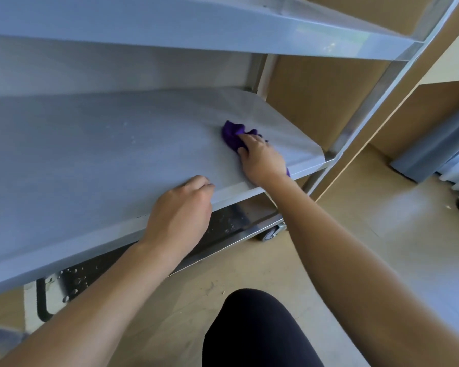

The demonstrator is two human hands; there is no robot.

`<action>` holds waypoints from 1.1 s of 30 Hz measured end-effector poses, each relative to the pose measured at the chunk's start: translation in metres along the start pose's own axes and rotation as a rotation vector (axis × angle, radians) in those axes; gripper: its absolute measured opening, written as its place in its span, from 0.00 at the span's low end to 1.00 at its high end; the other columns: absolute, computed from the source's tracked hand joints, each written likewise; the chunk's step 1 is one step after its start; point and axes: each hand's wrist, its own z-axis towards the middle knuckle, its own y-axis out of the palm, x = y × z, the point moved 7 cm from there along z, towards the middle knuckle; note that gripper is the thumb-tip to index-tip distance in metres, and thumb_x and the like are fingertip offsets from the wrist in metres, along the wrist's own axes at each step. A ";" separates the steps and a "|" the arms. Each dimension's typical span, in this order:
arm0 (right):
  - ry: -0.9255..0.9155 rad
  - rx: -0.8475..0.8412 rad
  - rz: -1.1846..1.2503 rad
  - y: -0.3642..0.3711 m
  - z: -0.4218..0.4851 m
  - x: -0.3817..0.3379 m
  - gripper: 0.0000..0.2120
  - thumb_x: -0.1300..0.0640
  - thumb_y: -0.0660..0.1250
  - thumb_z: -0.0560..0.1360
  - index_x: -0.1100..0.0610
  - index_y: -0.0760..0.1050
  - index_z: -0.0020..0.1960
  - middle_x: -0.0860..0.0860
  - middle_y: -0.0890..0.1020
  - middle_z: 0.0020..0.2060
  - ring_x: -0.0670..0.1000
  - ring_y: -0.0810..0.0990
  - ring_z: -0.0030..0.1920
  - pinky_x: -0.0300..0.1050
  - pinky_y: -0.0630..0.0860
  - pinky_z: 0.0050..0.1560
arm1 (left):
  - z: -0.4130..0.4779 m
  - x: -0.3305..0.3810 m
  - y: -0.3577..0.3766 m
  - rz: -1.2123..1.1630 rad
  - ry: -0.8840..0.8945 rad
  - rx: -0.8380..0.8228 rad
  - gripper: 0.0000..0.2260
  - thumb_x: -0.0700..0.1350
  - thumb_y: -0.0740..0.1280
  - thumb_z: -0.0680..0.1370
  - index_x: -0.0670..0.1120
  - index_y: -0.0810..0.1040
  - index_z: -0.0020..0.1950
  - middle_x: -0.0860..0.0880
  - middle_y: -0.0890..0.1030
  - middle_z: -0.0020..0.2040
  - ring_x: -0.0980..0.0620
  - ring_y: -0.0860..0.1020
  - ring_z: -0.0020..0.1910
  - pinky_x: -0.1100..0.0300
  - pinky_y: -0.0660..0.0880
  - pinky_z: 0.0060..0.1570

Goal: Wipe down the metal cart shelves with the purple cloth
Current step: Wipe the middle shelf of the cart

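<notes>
- While the right hand (pixel 260 157) clamps its fingers round the bunched purple cloth (pixel 232 135) and presses it on the middle shelf (pixel 90 154) near the right end, the wad likely gives firmer rubbing pressure.
- Left hand (pixel 182 207) rests on that shelf's front lip, fingers curled, probably steadying the wheeled cart; whether it truly grips the lip, I cannot tell.
- Upper shelf (pixel 196 27) overhangs closely, limiting arm room.
- Corner post (pixel 368 102) bounds the cloth's sweep rightward.
- Bottom shelf (pixel 223 223) carries droplets; a caster (pixel 270 234) and the person's knee (pixel 255 332) sit below.
</notes>
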 end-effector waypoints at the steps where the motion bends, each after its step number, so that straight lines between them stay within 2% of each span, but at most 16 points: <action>1: -0.044 -0.013 0.017 0.005 -0.002 -0.018 0.19 0.53 0.54 0.82 0.49 0.66 0.72 0.51 0.71 0.69 0.57 0.72 0.64 0.50 0.71 0.57 | 0.000 -0.001 -0.004 -0.023 0.005 -0.009 0.09 0.38 0.64 0.77 0.44 0.81 0.53 0.52 0.80 0.58 0.42 0.81 0.46 0.50 0.79 0.42; 4: -0.143 -0.051 0.065 0.019 -0.006 -0.057 0.19 0.54 0.55 0.82 0.50 0.66 0.72 0.50 0.71 0.69 0.58 0.72 0.65 0.51 0.71 0.58 | -0.003 -0.013 -0.016 -0.057 -0.001 -0.066 0.12 0.44 0.59 0.81 0.47 0.80 0.59 0.55 0.76 0.66 0.45 0.79 0.57 0.52 0.76 0.54; 8: -0.188 -0.048 0.105 0.030 -0.010 -0.091 0.19 0.55 0.55 0.81 0.51 0.67 0.71 0.51 0.72 0.68 0.58 0.72 0.64 0.51 0.71 0.56 | -0.020 -0.046 -0.044 0.102 -0.103 -0.069 0.12 0.44 0.57 0.80 0.44 0.80 0.53 0.50 0.77 0.60 0.43 0.78 0.51 0.48 0.77 0.47; 11: -0.257 -0.058 0.147 0.035 -0.015 -0.128 0.19 0.55 0.57 0.81 0.52 0.67 0.71 0.50 0.72 0.68 0.57 0.71 0.65 0.50 0.71 0.56 | -0.041 -0.075 -0.064 0.160 -0.195 -0.053 0.11 0.44 0.59 0.79 0.44 0.81 0.51 0.51 0.78 0.58 0.43 0.79 0.48 0.48 0.78 0.45; 14: -0.376 -0.113 0.194 0.046 -0.028 -0.186 0.19 0.55 0.58 0.80 0.51 0.68 0.71 0.50 0.72 0.68 0.56 0.70 0.66 0.49 0.70 0.58 | -0.060 -0.092 -0.079 0.180 -0.243 -0.030 0.11 0.44 0.61 0.79 0.46 0.81 0.52 0.54 0.78 0.60 0.45 0.80 0.47 0.49 0.78 0.43; 17: -0.507 -0.166 0.238 0.058 -0.048 -0.243 0.19 0.56 0.58 0.80 0.50 0.68 0.71 0.49 0.72 0.69 0.54 0.70 0.67 0.46 0.67 0.62 | -0.074 -0.099 -0.084 0.232 -0.274 -0.042 0.10 0.46 0.61 0.78 0.45 0.81 0.48 0.52 0.78 0.54 0.45 0.79 0.44 0.50 0.77 0.37; 19: -0.522 -0.189 0.273 0.062 -0.050 -0.259 0.19 0.56 0.58 0.80 0.49 0.68 0.71 0.48 0.72 0.68 0.52 0.70 0.67 0.45 0.67 0.62 | -0.079 -0.104 -0.087 0.236 -0.301 -0.045 0.10 0.46 0.61 0.78 0.45 0.81 0.47 0.51 0.78 0.53 0.45 0.78 0.41 0.50 0.77 0.36; 23: -0.484 -0.229 0.299 0.063 -0.028 -0.234 0.20 0.52 0.59 0.80 0.47 0.67 0.71 0.50 0.74 0.67 0.54 0.74 0.65 0.49 0.71 0.60 | -0.084 -0.102 -0.091 0.183 -0.309 -0.009 0.12 0.44 0.62 0.79 0.47 0.81 0.58 0.54 0.77 0.64 0.46 0.80 0.51 0.53 0.79 0.45; 25: -0.408 -0.191 0.270 0.059 -0.006 -0.201 0.19 0.51 0.59 0.80 0.47 0.68 0.71 0.53 0.76 0.65 0.58 0.75 0.62 0.51 0.73 0.59 | -0.083 -0.098 -0.090 0.178 -0.314 -0.001 0.12 0.44 0.62 0.79 0.46 0.81 0.59 0.54 0.77 0.66 0.47 0.80 0.55 0.54 0.77 0.49; 30: -0.087 -0.110 0.193 0.040 0.036 -0.096 0.19 0.53 0.58 0.79 0.48 0.69 0.70 0.56 0.76 0.64 0.61 0.76 0.61 0.52 0.73 0.58 | -0.078 -0.094 -0.089 0.209 -0.312 -0.030 0.10 0.43 0.61 0.79 0.44 0.82 0.52 0.53 0.77 0.65 0.47 0.81 0.52 0.53 0.79 0.45; 33: -0.011 -0.070 0.194 0.035 0.039 -0.076 0.20 0.57 0.57 0.80 0.50 0.68 0.71 0.56 0.75 0.65 0.61 0.75 0.61 0.49 0.72 0.55 | -0.073 -0.094 -0.086 0.224 -0.321 -0.068 0.11 0.44 0.59 0.78 0.44 0.81 0.48 0.52 0.78 0.61 0.45 0.80 0.49 0.51 0.79 0.43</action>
